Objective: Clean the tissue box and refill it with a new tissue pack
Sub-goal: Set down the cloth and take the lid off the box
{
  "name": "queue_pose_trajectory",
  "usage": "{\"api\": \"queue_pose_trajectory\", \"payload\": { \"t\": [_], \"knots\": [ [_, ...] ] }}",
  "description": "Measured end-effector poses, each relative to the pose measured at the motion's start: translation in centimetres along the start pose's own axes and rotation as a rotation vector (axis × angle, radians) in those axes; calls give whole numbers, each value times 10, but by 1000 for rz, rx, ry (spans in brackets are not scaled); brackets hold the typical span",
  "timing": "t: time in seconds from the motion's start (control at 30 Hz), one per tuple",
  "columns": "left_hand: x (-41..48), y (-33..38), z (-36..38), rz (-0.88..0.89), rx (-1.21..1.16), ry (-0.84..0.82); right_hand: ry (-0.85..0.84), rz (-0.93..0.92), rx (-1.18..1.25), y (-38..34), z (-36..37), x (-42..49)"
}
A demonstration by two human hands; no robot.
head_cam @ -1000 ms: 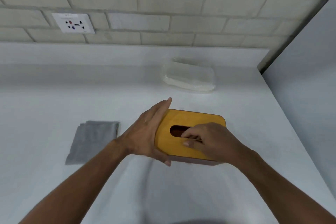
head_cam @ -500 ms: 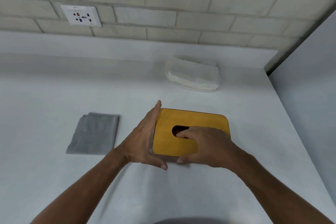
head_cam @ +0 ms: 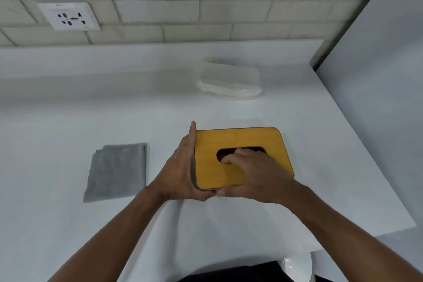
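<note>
A tissue box [head_cam: 238, 139] with a yellow wooden lid and an oval slot sits on the white counter [head_cam: 68, 121] in the middle. My left hand [head_cam: 180, 167] is pressed flat against the box's left side, thumb under the near corner. My right hand [head_cam: 256, 174] lies over the near right part of the lid, with fingers hooked into the slot and the thumb at the near edge. A clear-wrapped tissue pack [head_cam: 229, 81] lies further back, near the wall. A folded grey cloth [head_cam: 116, 171] lies to the left of the box.
A brick wall with a white power socket [head_cam: 68, 16] rises behind the counter. A grey panel [head_cam: 377, 75] bounds the right side. The counter's near right edge drops off, with a white round object [head_cam: 297, 268] below it.
My right fingers have gone deeper into the slot. The lid now faces the camera more squarely, and my left hand has slid further along the box's side.
</note>
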State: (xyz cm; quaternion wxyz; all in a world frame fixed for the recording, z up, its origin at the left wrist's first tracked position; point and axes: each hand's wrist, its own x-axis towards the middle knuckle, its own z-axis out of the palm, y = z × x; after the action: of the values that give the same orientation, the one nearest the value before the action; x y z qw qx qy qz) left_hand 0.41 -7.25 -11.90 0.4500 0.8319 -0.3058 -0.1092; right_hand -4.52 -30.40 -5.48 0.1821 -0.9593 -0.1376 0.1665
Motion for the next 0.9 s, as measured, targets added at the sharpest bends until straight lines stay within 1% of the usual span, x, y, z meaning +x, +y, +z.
{"api": "queue_pose_trajectory", "payload": {
  "t": [0.13,0.37,0.57,0.73,0.83,0.9],
  "knots": [
    [0,-2,0,35,0,-1,-22,31,-34,-2,0,1],
    [-1,-2,-3,25,33,-8,-58,37,-51,-5,0,2],
    [0,0,-7,21,64,-22,-17,-8,-75,-9,-1,3],
    [-5,-1,-10,17,88,-57,59,-68,-86,-14,5,2],
    [-7,-3,-10,17,98,-65,57,-78,-105,-17,6,1],
    [-7,-4,-10,11,89,-52,37,-40,-63,-18,2,2]
  ]
}}
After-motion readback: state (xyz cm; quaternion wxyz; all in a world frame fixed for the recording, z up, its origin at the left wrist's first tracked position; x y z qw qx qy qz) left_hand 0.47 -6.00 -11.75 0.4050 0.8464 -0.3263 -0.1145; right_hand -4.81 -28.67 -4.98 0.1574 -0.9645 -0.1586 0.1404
